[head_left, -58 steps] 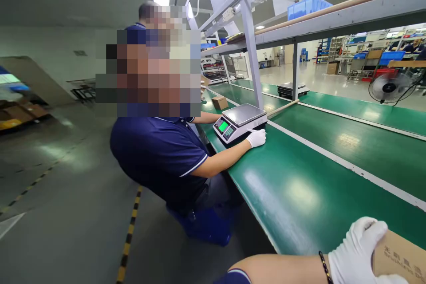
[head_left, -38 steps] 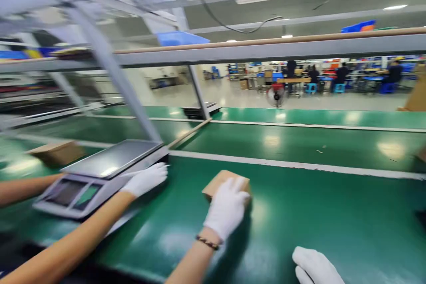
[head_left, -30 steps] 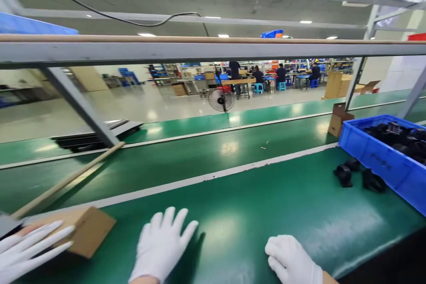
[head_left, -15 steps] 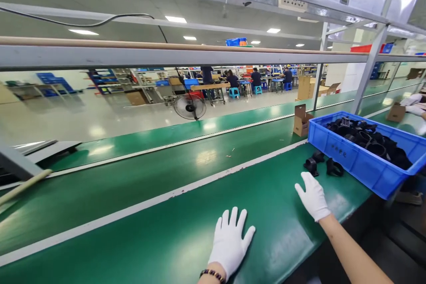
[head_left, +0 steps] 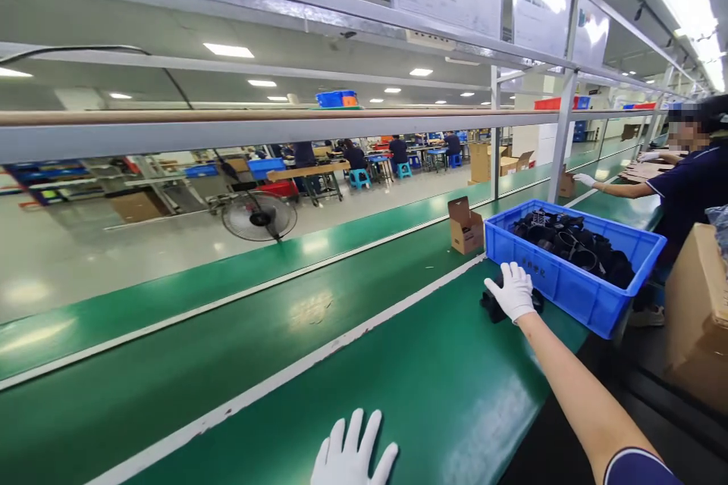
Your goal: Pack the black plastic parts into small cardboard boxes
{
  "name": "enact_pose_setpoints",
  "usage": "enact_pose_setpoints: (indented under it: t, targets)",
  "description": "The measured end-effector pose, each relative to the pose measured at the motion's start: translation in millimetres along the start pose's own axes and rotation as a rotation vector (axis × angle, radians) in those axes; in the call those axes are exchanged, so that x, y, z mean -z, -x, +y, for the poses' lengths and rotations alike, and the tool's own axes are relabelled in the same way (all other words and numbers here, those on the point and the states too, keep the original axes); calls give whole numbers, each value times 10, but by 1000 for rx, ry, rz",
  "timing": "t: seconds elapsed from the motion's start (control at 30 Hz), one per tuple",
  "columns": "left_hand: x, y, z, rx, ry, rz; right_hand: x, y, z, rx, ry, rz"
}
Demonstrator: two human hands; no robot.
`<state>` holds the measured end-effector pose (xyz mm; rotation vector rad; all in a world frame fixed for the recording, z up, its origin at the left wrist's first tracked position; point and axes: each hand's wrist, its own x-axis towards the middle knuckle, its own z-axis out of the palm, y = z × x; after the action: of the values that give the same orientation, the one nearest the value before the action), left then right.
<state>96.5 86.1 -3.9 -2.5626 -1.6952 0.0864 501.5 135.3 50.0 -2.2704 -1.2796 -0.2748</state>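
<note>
My right hand (head_left: 510, 291), in a white glove, reaches out and closes over a black plastic part (head_left: 494, 308) lying on the green belt (head_left: 398, 364), just in front of a blue bin (head_left: 569, 288). The bin holds several more black parts (head_left: 569, 242). My left hand (head_left: 353, 458), also gloved, rests flat on the belt at the bottom edge with fingers spread and nothing in it.
A small open cardboard box (head_left: 465, 225) stands left of the bin. A larger carton (head_left: 697, 311) is at the right edge. A co-worker in dark blue (head_left: 685, 182) works further along the line. A floor fan (head_left: 258, 216) stands beyond the belt, and a shelf rail (head_left: 227, 129) runs overhead.
My view has swung right, away from the scale and the small brown box. My right hand moved forward from the belt onto the black part by the bin. My left hand stays flat.
</note>
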Motion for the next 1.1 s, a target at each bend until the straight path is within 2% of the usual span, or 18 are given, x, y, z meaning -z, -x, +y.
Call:
enact_pose_setpoints:
  t: [0.1,0.2,0.3,0.4,0.5,0.6,0.7,0.8,0.93,1.0,1.1]
  targets:
    - [-16,-218,-9,-75,19,14,-12,34,18,84,-7,-18]
    - [58,-499,194,-114,26,34,-30,66,239,49,12,-42]
    - [179,-823,593,-195,99,20,-58,-9,570,-75,50,-105]
    - [267,-1167,1088,-283,306,-24,-120,-156,784,-127,68,-214]
    - [289,-1478,1604,-237,513,-43,-201,-289,795,-98,70,-294]
    - [285,-1708,2068,-202,601,-27,-274,-389,708,-75,86,-335]
    - [307,-1832,2363,-207,670,2,-310,-477,632,-32,118,-362]
    - [376,-1866,2366,-205,713,30,-263,-499,591,35,145,-351]
    - [580,-2042,1948,-200,674,60,-171,-216,511,113,132,-200]
    - [738,-2311,1674,-182,598,80,-198,58,420,260,67,-76]
    - [977,-2887,1339,-111,458,68,-335,420,270,475,5,62]
